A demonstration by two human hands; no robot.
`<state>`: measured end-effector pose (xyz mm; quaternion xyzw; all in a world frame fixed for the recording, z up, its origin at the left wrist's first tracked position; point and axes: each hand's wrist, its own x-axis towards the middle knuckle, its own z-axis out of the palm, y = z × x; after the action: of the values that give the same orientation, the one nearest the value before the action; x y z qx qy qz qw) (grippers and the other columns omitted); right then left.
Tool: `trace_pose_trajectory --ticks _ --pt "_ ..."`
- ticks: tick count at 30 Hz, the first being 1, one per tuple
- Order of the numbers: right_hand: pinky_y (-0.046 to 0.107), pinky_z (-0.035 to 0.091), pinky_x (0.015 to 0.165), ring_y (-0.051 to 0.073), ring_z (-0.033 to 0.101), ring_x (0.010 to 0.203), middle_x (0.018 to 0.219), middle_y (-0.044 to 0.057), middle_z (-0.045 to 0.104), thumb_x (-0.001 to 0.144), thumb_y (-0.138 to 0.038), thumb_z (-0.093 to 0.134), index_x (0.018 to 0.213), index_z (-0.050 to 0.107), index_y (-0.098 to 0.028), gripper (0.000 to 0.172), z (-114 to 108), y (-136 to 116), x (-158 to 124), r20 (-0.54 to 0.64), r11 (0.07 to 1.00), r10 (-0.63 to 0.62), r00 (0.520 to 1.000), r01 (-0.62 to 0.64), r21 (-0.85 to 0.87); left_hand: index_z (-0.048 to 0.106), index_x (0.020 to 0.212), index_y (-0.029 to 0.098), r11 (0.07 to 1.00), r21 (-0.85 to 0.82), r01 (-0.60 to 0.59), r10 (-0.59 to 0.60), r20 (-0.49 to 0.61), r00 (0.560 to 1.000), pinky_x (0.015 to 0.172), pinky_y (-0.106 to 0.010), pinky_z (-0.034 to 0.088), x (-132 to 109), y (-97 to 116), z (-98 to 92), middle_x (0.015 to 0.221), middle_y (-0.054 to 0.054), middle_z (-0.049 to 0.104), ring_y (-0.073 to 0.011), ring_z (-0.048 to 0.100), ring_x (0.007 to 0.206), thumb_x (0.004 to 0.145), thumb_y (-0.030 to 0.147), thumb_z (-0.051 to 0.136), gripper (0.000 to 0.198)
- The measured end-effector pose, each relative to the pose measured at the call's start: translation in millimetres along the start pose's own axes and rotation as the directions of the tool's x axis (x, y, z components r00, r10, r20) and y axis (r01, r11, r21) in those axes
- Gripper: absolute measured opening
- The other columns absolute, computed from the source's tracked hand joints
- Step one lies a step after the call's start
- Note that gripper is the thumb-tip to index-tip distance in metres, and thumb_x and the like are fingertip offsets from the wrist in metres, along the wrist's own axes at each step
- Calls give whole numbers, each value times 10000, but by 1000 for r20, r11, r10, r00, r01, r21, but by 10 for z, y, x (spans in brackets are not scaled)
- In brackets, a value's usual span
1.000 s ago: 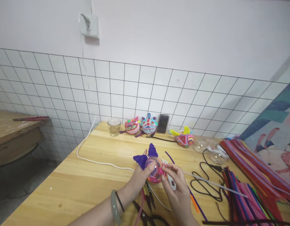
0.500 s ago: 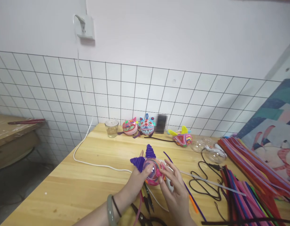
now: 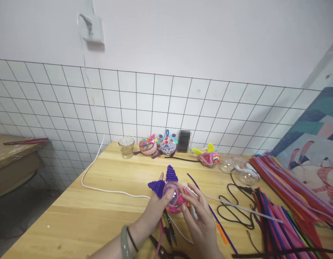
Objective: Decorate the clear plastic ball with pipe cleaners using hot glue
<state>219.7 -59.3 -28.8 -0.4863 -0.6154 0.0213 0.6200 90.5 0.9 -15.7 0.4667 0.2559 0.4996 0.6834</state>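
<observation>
A clear ball ornament (image 3: 179,190) lined with coloured pipe-cleaner swirls sits between my hands over the table. Two purple coiled pipe-cleaner fins (image 3: 171,174) stick out from its upper left. My left hand (image 3: 153,212) grips the ball from the left, thumb across its front. The fingers of my right hand (image 3: 202,219) press on its right side by a pink patch. Behind that hand a white object (image 3: 193,213) is mostly hidden. Below lie black-tipped pliers (image 3: 169,230) and dark-bladed scissors (image 3: 162,250), partly covered by my arms.
Along the wall stand a glass cup (image 3: 126,148), decorated balls (image 3: 167,145), a fish-shaped one (image 3: 209,159) and clear empty balls (image 3: 228,165). Pipe-cleaner bundles (image 3: 279,223) lie right, beside a tangled black cord (image 3: 223,212). A white cord (image 3: 112,191) crosses the left side.
The camera view has shifted slightly. Both hands keep hold of the ball in nearly the same pose, with the right fingers moved only a little.
</observation>
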Motion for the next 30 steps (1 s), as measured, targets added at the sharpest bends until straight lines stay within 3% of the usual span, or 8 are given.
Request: trace_pose_trajectory --ticks 6,11,17,23,30 --pt "446 519 920 261 570 1153 1276 129 520 868 -150 572 1028 664 -268 219 -2 42 -11 28 1000 0 1000 0 -3 426 1394 199 999 -38 -7 8 11 1000 1074 -458 337 10 -4 7 1279 -122 619 -285 528 1218 792 412 662 680" --pt "476 499 935 277 548 1172 1283 122 515 878 -172 563 1044 656 -275 216 4 48 -20 42 1000 23 999 -23 8 562 1274 182 999 -33 27 -27 15 1000 1076 -438 339 8 -10 5 1222 -109 656 -289 505 1241 785 431 662 558" --pt "467 477 957 267 528 1191 1284 108 517 888 -190 557 1059 639 -284 212 2 27 -16 43 1000 21 999 -21 -6 462 1365 214 998 -54 20 -22 -29 999 1084 -439 325 -4 1 19 1293 -105 611 -275 504 1243 773 411 683 662" --pt "542 416 989 298 413 1300 1342 102 474 929 -278 494 1033 620 -290 164 12 -15 -30 83 992 124 989 -124 -5 623 1163 158 998 -51 43 -41 40 998 1051 -436 358 -15 0 28 1191 -118 670 -281 547 1187 810 411 639 435" --pt "566 376 1011 291 390 1320 1404 80 425 944 -337 464 1048 595 -310 169 61 1 -58 90 984 175 980 -177 16 619 1169 162 997 -33 74 -73 52 996 1064 -453 348 -20 -44 21 1272 -132 622 -292 536 1206 828 425 612 431"
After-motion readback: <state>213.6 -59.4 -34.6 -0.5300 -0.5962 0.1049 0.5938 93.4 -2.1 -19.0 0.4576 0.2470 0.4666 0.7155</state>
